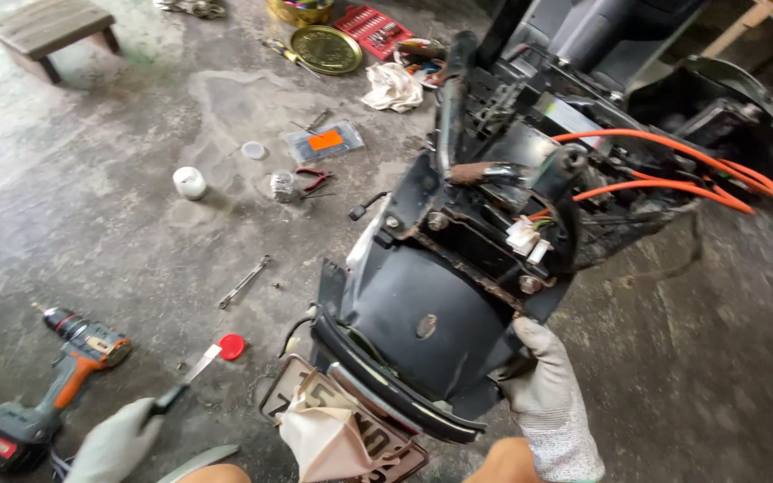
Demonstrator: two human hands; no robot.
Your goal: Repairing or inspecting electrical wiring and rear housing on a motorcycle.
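My right hand (543, 385), in a grey knit glove, grips the right edge of a black rear mudguard (413, 322) on a stripped scooter tail. My left hand (118, 440), also gloved, holds a small black-handled tool (176, 389) low at the left, its tip pointing up and to the right toward a red cap (232, 346) on the floor. A number plate (342, 427) hangs under the mudguard, partly covered by a torn beige flap. Orange cables (673, 170) run across the open frame above.
On the concrete floor lie a cordless drill (55, 385), a wrench (243, 282), a white jar (190, 182), red-handled pliers (313, 182), a clear packet (324, 141), a round gold tin lid (326, 48), a red socket set (373, 27), a rag (393, 88) and a wooden stool (51, 29).
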